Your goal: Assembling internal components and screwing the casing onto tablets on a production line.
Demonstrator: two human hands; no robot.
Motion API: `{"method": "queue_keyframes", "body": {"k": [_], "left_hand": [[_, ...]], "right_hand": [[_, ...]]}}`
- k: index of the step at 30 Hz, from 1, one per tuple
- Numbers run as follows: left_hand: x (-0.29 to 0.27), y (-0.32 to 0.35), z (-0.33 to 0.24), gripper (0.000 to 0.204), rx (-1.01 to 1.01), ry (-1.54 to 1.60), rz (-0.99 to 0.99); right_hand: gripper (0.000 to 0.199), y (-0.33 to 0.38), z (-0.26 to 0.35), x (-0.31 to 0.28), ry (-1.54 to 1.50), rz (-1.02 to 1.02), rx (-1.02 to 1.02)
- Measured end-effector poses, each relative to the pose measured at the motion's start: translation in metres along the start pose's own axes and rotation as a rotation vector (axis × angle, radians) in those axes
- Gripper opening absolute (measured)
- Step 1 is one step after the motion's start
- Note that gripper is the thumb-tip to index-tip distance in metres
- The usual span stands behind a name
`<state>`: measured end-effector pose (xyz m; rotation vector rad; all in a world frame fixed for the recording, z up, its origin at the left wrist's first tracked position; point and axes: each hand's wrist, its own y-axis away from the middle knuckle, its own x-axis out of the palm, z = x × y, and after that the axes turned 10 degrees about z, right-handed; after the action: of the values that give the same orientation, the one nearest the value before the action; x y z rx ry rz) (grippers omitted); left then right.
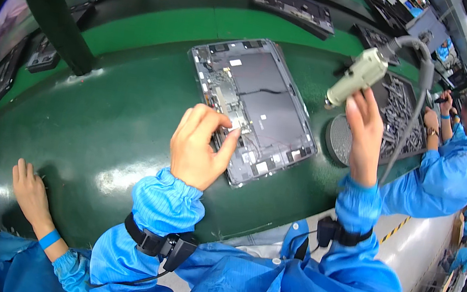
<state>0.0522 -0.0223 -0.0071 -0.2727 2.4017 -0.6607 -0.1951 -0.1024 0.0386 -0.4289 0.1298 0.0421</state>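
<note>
An opened tablet (278, 92) lies tilted on the green bench, its circuit board, dark battery area and a black cable exposed. Over its left side is my left hand (200, 147), thumb and index finger nearly meeting above the board; whatever is between them is too small to make out. My right hand (365, 139) is raised right of the tablet, fingers stretched up toward a pale corded hand tool (357, 77) with a metal tip. The fingertips overlap the tool's lower edge, but no wrapped grip shows. A thick grey cable (418, 46) arcs from the tool's upper end.
A round grey mesh-topped object (338, 139) stands beside my right hand, before a tray of many small dark pieces (398, 114). Another opened device (295, 9) lies at the back. A co-worker's hand (30, 193) rests on the bench at left; another person (458, 157) works at right.
</note>
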Motion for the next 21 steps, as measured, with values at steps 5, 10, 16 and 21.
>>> {"method": "queue_keyframes", "body": {"k": [5,10,16,21], "left_hand": [[-0.008,-0.003,0.008,0.042,-0.354,-0.105,0.218],[-0.009,-0.003,0.013,0.048,-0.395,0.067,0.188],[-0.011,-0.002,0.029,0.046,-0.501,0.275,-0.029],[-0.026,-0.024,0.043,0.038,-0.501,0.813,-0.437]], "right_hand": [[0.035,0.052,-0.011,-0.014,0.501,0.225,0.253],[0.048,0.058,0.001,0.016,0.176,0.418,0.533],[0.027,0.027,0.016,0.033,-0.32,0.552,0.732],[0.024,-0.051,0.002,0.097,-0.689,0.391,0.727]]}}
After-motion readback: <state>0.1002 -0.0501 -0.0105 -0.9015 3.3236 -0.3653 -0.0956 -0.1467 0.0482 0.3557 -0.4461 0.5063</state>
